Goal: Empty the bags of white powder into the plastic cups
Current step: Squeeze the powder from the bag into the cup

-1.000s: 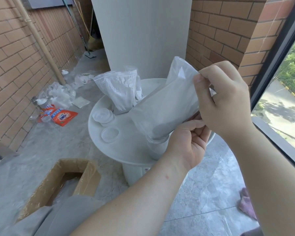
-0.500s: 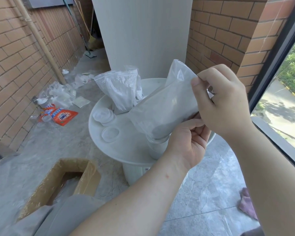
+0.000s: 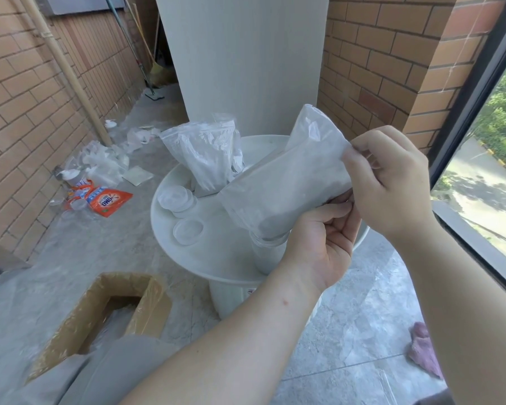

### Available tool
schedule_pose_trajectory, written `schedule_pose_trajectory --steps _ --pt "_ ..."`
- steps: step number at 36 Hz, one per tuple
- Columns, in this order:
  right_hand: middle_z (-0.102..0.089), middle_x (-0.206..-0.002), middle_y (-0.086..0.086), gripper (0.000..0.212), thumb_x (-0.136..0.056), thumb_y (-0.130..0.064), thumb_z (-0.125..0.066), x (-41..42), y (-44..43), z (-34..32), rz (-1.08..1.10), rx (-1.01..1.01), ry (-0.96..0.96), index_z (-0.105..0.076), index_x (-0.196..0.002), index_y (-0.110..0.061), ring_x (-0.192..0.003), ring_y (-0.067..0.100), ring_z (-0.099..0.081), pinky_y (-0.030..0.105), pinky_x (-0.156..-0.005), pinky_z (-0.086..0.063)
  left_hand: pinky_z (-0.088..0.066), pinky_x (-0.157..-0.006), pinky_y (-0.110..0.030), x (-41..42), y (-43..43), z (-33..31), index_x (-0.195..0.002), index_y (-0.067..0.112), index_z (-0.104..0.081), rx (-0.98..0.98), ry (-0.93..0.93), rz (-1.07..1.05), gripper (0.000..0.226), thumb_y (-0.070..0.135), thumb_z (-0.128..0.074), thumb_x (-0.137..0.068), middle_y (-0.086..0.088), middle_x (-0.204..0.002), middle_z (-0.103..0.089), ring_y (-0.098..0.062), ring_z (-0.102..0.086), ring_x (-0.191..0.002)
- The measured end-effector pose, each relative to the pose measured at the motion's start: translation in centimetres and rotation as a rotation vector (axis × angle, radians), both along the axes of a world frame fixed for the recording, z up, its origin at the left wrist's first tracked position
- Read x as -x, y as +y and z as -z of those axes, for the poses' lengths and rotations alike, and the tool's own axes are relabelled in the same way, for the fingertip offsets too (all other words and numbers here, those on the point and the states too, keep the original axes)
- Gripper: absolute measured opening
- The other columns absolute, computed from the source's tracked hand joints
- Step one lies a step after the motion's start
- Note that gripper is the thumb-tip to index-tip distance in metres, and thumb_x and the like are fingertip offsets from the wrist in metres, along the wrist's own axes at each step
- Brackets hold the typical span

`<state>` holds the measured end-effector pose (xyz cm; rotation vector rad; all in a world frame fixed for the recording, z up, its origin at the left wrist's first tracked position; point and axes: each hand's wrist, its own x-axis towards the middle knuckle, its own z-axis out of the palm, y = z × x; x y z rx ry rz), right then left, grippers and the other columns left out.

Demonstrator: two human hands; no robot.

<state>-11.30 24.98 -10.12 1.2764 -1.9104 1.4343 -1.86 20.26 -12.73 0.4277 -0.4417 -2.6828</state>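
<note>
My right hand (image 3: 392, 182) pinches the upper side edge of the powder bag (image 3: 289, 182) between thumb and fingers. My left hand (image 3: 322, 244) grips the same bag from below, fingers curled against its underside. The bag is tilted, with its long axis running from the raised corner at upper right down to lower left. Its low end points down into the plastic cup (image 3: 263, 258). That cup stands upright near the front edge of the round white table (image 3: 216, 258), partly hidden by my left hand.

I count 2 bags, the second bag (image 3: 202, 162) standing further back on the table. There is also 1 cup, and 1 loose lid (image 3: 187, 230) beside a stack of lids (image 3: 176, 198) that I cannot count. On the floor lie a cardboard box (image 3: 151, 311), an orange packet (image 3: 108, 200) and a pink cloth (image 3: 424, 349).
</note>
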Motion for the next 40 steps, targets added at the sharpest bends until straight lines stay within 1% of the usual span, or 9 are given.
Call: schedule_pose_trajectory --steps 4,6,9,14,17,26,30,34,40 --pt "-0.057 -0.083 0.004 0.014 -0.096 -0.007 -0.056 -0.4 -0.2 -0.3 -0.007 0.047 0.039 -0.064 -0.084 -0.003 -0.079 0.018 -0.052 0.033 -0.07 -0.045 -0.059 -0.072 -0.02 0.0 0.0 0.0 -0.076 0.005 -0.077 0.002 0.011 0.012 0.042 -0.016 -0.043 -0.089 -0.004 -0.086 -0.076 -0.01 -0.074 -0.077" --pt "-0.058 -0.084 0.006 0.015 -0.098 -0.009 -0.056 -0.5 -0.3 -0.4 -0.018 0.045 0.069 -0.063 -0.087 -0.003 -0.08 0.02 -0.053 0.036 -0.07 -0.046 -0.058 -0.068 -0.019 0.0 0.0 0.1 -0.074 0.005 -0.075 0.01 0.013 0.017 0.042 -0.017 -0.043 -0.089 -0.002 -0.08 -0.075 -0.009 -0.073 -0.07" --pt "-0.058 -0.085 0.007 0.016 -0.1 -0.01 -0.055 -0.6 -0.4 -0.5 -0.033 0.03 0.119 -0.063 -0.089 -0.002 -0.08 0.024 -0.054 0.041 -0.069 -0.047 -0.056 -0.06 -0.017 -0.1 0.1 0.0 -0.075 0.006 -0.069 0.018 0.005 0.016 0.038 -0.017 -0.043 -0.089 0.0 -0.069 -0.072 -0.007 -0.069 -0.059" --pt "-0.058 -0.084 0.008 0.018 -0.101 -0.01 -0.054 -0.9 -0.6 -0.7 -0.021 0.045 0.171 -0.064 -0.09 0.0 -0.079 0.025 -0.052 0.04 -0.068 -0.045 -0.053 -0.054 -0.015 -0.1 0.3 -0.1 -0.078 0.009 -0.064 0.018 -0.03 0.024 0.038 -0.018 -0.041 -0.089 0.003 -0.061 -0.068 -0.004 -0.065 -0.052" --pt "-0.059 -0.085 0.009 0.019 -0.101 -0.009 -0.053 -0.9 -0.6 -0.9 -0.006 0.061 0.191 -0.064 -0.089 0.001 -0.079 0.025 -0.053 0.04 -0.067 -0.045 -0.053 -0.054 -0.015 -0.2 0.3 -0.2 -0.084 0.01 -0.064 0.013 -0.041 0.031 0.036 -0.019 -0.041 -0.089 0.004 -0.062 -0.068 -0.004 -0.065 -0.053" --pt "-0.059 -0.084 0.009 0.019 -0.1 -0.009 -0.053 -1.0 -0.5 -1.1 -0.013 0.061 0.208 -0.064 -0.088 0.001 -0.078 0.025 -0.053 0.042 -0.065 -0.045 -0.054 -0.056 -0.016 -0.2 0.4 -0.4 -0.088 0.008 -0.068 0.0 -0.068 0.009 0.038 -0.018 -0.041 -0.089 0.003 -0.066 -0.071 -0.003 -0.067 -0.056" --pt "-0.059 -0.084 0.008 0.019 -0.1 -0.009 -0.053 -1.1 -0.6 -1.0 -0.012 0.057 0.21 -0.064 -0.088 0.001 -0.077 0.025 -0.053 0.042 -0.065 -0.045 -0.053 -0.053 -0.015 -0.2 0.5 -0.6 -0.077 0.01 -0.073 -0.008 -0.065 0.002 0.043 -0.017 -0.043 -0.09 0.003 -0.069 -0.072 -0.003 -0.068 -0.057" --pt "-0.059 -0.084 0.011 0.019 -0.1 -0.008 -0.053 -1.1 -0.7 -1.0 0.016 0.086 0.233 -0.064 -0.088 0.002 -0.077 0.028 -0.054 0.043 -0.065 -0.045 -0.053 -0.053 -0.015 -0.2 0.6 -0.7 -0.079 0.01 -0.074 0.0 -0.068 -0.006 0.043 -0.018 -0.044 -0.089 0.002 -0.072 -0.074 -0.004 -0.07 -0.06" --pt "-0.06 -0.086 0.012 0.021 -0.101 -0.01 -0.051 -1.2 -0.8 -1.0 0.024 0.08 0.231 -0.064 -0.089 0.002 -0.08 0.029 -0.055 0.045 -0.066 -0.045 -0.052 -0.052 -0.014 -0.2 0.6 -0.8 -0.071 0.013 -0.076 0.041 -0.074 0.0 0.05 -0.018 -0.041 -0.089 0.003 -0.07 -0.072 -0.003 -0.067 -0.057"
